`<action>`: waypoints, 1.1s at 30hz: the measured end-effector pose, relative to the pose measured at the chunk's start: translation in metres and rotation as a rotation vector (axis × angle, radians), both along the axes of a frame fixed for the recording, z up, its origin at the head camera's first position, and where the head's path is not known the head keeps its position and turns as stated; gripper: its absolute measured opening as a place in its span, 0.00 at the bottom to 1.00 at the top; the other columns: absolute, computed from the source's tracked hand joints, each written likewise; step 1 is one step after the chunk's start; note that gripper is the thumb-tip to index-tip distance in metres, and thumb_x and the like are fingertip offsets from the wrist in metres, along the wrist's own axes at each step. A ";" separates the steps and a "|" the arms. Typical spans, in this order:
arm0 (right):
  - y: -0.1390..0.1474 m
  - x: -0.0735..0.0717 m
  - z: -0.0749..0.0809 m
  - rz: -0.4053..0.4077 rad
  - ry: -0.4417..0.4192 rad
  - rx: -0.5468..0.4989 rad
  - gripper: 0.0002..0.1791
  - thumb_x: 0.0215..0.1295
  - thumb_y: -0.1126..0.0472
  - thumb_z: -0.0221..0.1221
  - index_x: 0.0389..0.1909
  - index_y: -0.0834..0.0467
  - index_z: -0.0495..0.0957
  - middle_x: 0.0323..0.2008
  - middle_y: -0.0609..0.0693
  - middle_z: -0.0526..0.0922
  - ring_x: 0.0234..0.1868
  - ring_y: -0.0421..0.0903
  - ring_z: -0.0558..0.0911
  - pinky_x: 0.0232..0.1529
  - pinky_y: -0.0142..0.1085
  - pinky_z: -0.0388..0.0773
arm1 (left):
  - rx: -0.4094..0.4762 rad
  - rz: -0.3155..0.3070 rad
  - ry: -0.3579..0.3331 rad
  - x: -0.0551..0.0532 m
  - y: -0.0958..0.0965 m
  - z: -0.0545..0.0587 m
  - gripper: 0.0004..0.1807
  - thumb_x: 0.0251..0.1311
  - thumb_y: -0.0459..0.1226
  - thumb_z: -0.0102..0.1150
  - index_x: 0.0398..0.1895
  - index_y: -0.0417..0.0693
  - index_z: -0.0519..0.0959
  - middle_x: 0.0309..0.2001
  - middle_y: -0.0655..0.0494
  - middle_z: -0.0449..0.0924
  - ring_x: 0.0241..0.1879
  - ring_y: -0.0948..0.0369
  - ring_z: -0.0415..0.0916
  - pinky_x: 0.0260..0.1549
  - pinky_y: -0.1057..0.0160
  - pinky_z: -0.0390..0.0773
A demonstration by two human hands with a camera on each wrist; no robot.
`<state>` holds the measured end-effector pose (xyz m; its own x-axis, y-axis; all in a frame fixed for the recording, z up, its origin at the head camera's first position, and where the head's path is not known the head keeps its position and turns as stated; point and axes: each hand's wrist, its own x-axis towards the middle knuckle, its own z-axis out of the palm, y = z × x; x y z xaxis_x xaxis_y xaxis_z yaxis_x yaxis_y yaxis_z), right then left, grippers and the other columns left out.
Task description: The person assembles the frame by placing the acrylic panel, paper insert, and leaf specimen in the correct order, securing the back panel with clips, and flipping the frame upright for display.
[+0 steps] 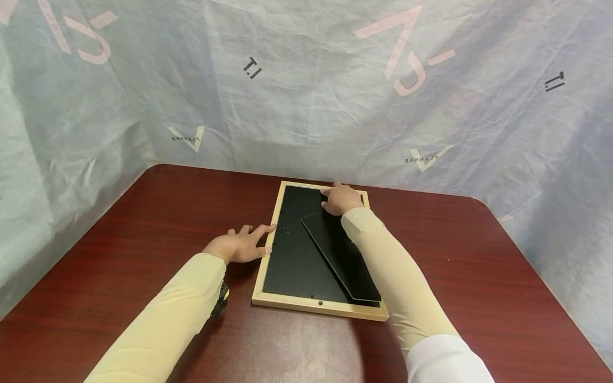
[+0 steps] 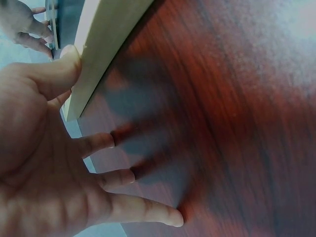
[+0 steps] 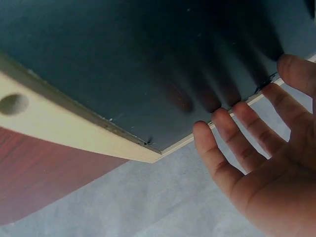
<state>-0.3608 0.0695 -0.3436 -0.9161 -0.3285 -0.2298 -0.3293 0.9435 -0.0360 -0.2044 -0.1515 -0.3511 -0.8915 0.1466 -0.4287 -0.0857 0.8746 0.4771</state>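
Note:
A picture frame [image 1: 297,304] of light wood lies back side up, showing its black backing board [image 1: 289,266]. A black easel stand [image 1: 340,260] lies slanted over the right part of the backing. My left hand [image 1: 239,246] touches the frame's left side with thumb and index finger. In the left wrist view, the other fingers of that left hand [image 2: 49,158] stretch out over the tabletop. My right hand [image 1: 344,199] rests at the frame's far edge. The right wrist view shows this right hand's [image 3: 261,173] extended fingertips along the wooden rim beside the backing.
The frame is on a reddish-brown wooden table [image 1: 143,255] with rounded far corners. Pale printed sheeting [image 1: 306,106] hangs behind and at both sides of it. A black device [image 1: 221,300] sits at the left wrist.

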 end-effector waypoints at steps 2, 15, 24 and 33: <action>-0.001 0.000 0.000 -0.006 -0.002 0.001 0.28 0.80 0.51 0.52 0.77 0.45 0.64 0.77 0.61 0.57 0.73 0.62 0.64 0.60 0.51 0.74 | -0.007 -0.004 0.003 -0.001 0.000 0.000 0.35 0.78 0.44 0.51 0.82 0.59 0.50 0.77 0.30 0.44 0.73 0.27 0.43 0.64 0.27 0.55; 0.012 0.009 -0.011 0.036 -0.021 -0.045 0.30 0.82 0.51 0.48 0.80 0.46 0.56 0.79 0.60 0.53 0.78 0.62 0.54 0.64 0.51 0.70 | -0.021 -0.018 -0.006 -0.002 -0.002 -0.006 0.36 0.78 0.46 0.51 0.82 0.60 0.49 0.77 0.30 0.44 0.73 0.27 0.43 0.64 0.28 0.54; 0.050 0.019 -0.003 0.093 -0.062 -0.175 0.27 0.79 0.55 0.54 0.75 0.54 0.68 0.76 0.62 0.60 0.73 0.62 0.65 0.68 0.56 0.66 | -0.034 -0.042 0.004 -0.006 0.002 -0.002 0.36 0.78 0.45 0.50 0.83 0.58 0.49 0.77 0.29 0.44 0.73 0.27 0.44 0.64 0.28 0.55; 0.093 0.038 -0.002 -0.051 0.009 -0.299 0.31 0.77 0.55 0.55 0.74 0.64 0.65 0.73 0.70 0.61 0.71 0.68 0.64 0.63 0.60 0.69 | -0.089 -0.072 -0.002 -0.007 -0.001 0.000 0.36 0.78 0.47 0.50 0.82 0.58 0.49 0.77 0.29 0.46 0.72 0.26 0.45 0.65 0.28 0.54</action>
<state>-0.3229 0.1622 -0.3460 -0.9348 -0.3340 -0.1211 -0.2835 0.9067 -0.3122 -0.2116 -0.1522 -0.3507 -0.8789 0.1715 -0.4451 -0.0222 0.9174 0.3973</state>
